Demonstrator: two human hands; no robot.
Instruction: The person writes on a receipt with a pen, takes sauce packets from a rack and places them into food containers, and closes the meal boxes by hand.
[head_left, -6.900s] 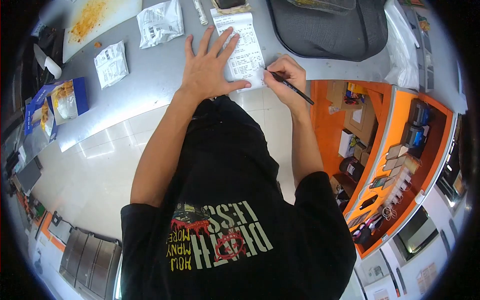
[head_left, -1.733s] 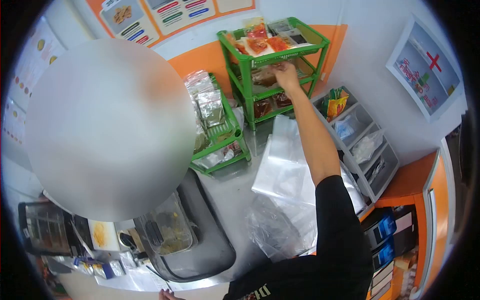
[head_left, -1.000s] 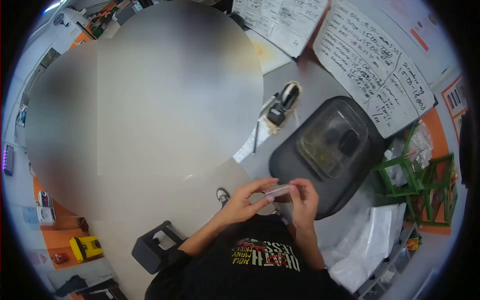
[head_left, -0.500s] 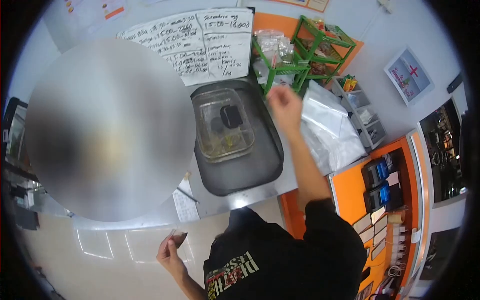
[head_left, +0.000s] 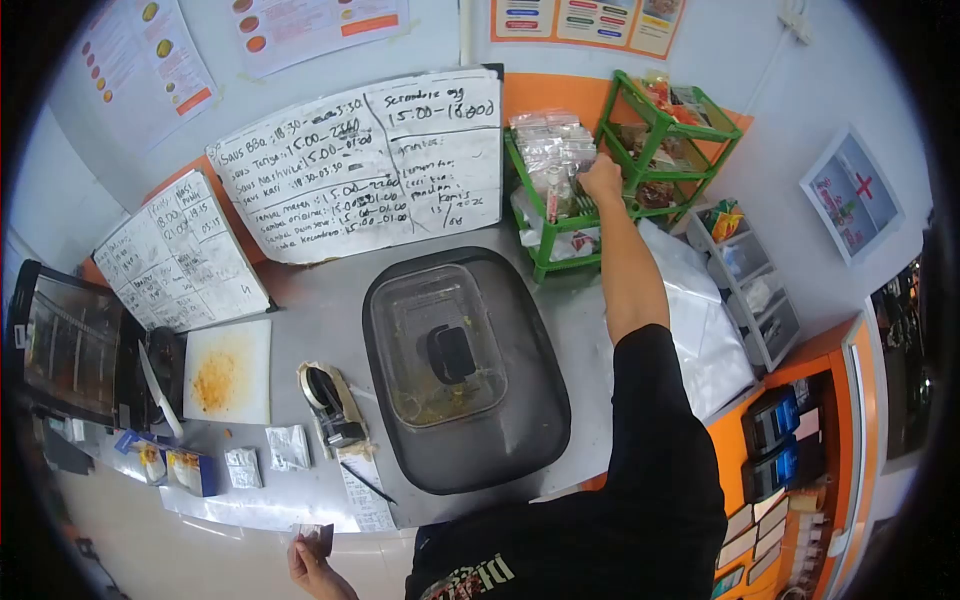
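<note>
- My left hand (head_left: 313, 570) pinches a small packet (head_left: 322, 536) between thumb and fingers, holding one end, likely to avoid squashing it.
- My right hand (head_left: 602, 180) is stretched out to the green rack (head_left: 547, 240), beside the clear packets (head_left: 545, 140); I cannot tell whether its fingers pinch one.
- Those packets sit bunched in the rack, probably so they stay within easy reach.
- The small packet lies well apart from my right hand, with the black tray (head_left: 530, 400) between them.
</note>
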